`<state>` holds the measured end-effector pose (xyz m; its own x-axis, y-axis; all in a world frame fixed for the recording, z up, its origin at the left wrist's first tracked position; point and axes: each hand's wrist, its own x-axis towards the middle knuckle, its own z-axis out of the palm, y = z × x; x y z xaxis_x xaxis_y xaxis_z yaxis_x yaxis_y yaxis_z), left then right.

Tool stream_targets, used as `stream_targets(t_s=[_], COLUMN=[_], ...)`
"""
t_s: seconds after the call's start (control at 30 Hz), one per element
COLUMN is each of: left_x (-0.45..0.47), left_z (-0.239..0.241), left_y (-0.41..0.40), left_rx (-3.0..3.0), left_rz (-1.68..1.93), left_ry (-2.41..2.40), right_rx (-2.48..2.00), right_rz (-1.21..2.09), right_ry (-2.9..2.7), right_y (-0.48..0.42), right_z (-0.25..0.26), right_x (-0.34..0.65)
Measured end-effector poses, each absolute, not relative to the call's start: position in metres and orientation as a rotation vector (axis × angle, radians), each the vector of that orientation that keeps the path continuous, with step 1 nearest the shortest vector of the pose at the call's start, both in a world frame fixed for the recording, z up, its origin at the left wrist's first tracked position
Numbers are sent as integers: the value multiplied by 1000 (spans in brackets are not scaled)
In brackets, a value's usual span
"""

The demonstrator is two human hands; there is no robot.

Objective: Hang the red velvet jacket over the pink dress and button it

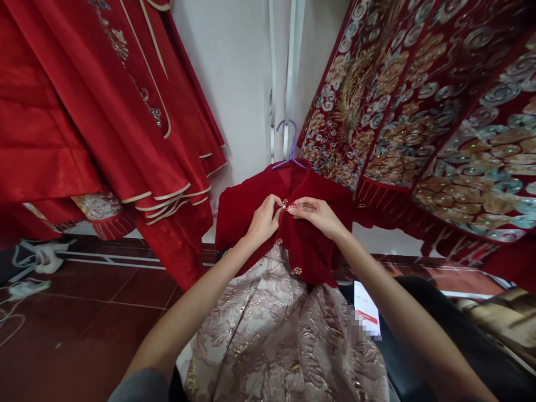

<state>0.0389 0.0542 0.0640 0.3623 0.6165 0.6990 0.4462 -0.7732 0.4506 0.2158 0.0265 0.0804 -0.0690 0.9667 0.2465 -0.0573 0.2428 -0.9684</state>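
Observation:
A dark red velvet jacket (pixel 310 245) hangs on a purple hanger (pixel 288 146) against the white wall, above a pale gold brocade skirt (pixel 272 335). My left hand (pixel 263 220) and my right hand (pixel 315 215) meet at the jacket's front, both pinched on a small gold button fastening (pixel 285 205) near the collar. More gold buttons (pixel 296 271) sit lower on the jacket's front edge. A white tag (pixel 366 315) hangs beside the skirt.
Red satin garments with cream trim (pixel 125 111) hang at the left. Heavily embroidered red and gold garments (pixel 439 111) hang at the right. The floor is dark red tile (pixel 84 312), with white cables (pixel 25 287) at the far left.

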Motion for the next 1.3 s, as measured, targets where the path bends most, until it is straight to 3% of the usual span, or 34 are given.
stream_targets(t_s=[0.47,0.73,0.97,1.3], left_x=[31,33,33,43], left_z=[74,82,90,101], left_y=[48,49,46,42], left_rx=[2422,2496,2584,2645], left_rz=[1267,1208,1136,1099], left_ry=[1019,919,935,976], right_rx=[-984,-959,-983,-986], right_rz=[800,938,791,852], right_ry=[-1365,-1514,-1534,-1411], right_y=[44,33,39,36], right_z=[60,76,67,69], right_x=[208,222,222,220])
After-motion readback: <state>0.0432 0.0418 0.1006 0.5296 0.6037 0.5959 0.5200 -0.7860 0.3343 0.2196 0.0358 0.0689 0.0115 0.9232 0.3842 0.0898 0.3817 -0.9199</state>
